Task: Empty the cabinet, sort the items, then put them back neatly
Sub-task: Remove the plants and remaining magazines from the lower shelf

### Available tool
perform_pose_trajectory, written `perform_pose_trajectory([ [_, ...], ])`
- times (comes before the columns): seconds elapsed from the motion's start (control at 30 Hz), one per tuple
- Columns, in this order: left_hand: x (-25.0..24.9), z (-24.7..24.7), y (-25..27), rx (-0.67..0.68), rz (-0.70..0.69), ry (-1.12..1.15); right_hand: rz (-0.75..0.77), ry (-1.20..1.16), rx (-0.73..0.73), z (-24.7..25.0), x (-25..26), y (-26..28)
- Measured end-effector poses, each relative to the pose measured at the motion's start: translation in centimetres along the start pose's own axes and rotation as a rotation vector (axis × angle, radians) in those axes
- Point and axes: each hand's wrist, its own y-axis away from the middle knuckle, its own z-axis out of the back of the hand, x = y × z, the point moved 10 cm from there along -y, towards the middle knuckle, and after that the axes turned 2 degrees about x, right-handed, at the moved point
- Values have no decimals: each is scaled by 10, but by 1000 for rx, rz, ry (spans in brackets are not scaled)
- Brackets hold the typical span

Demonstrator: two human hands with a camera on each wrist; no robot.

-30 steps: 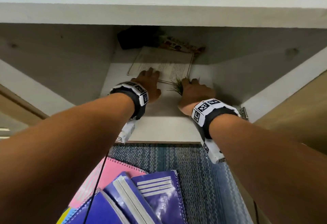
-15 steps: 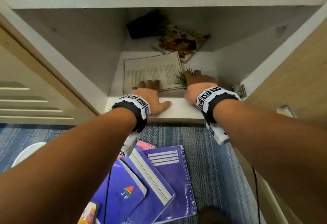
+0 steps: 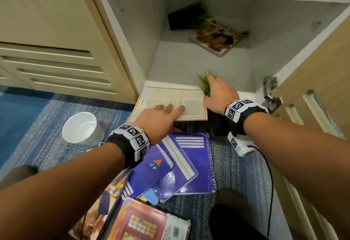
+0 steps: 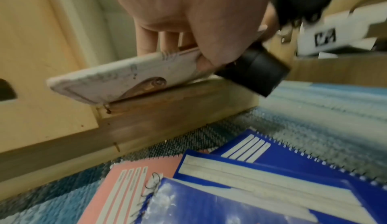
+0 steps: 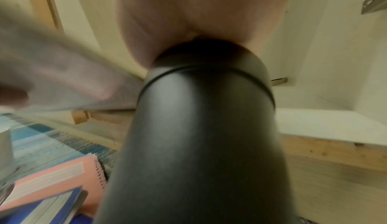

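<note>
Booklet (image 3: 171, 105) now half out over cabinet (image 3: 191, 86) lip, a second ago deep on shelf. Your left hand (image 3: 158, 121) pinches it, fingers on top, thumb under. Your right hand (image 3: 220, 95) wraps black plant pot (image 5: 199, 128); fingers hidden, probably curled round rim. Comic (image 3: 217, 37) and second pot (image 3: 182, 19) left inside: emptying unfinished. Notebooks (image 3: 181, 166) on rug (image 3: 47, 126).

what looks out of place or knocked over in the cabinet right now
At the back of the cabinet, a black potted plant lies tipped on its side, leaves spilling toward a colourful book that sits askew, not squared to the walls.
</note>
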Motion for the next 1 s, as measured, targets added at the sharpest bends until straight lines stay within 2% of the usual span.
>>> perform_pose_trajectory([
  [0.07,1,30,27,-104,-40,45,55,-9,-66,1,6,9],
  [0.13,11,58,56,-182,-3,121,118,-8,-123,4,11,19],
  [0.23,53,58,97,-208,234,410,199,12,-182,4,17,32],
  [0.37,115,16,143,-244,655,938,237,-1,-218,6,14,39],
  [0.47,125,-35,160,-88,833,1068,244,-25,-257,6,11,41],
  [0.53,124,-68,166,43,875,1049,196,-6,-212,-2,7,36],
  [0.67,126,-127,176,277,920,901,92,83,87,-32,-4,27],
  [0.8,126,-153,186,365,951,803,42,226,252,-31,-12,20],
  [1.0,126,-157,185,432,916,659,28,457,443,-33,-10,15],
])
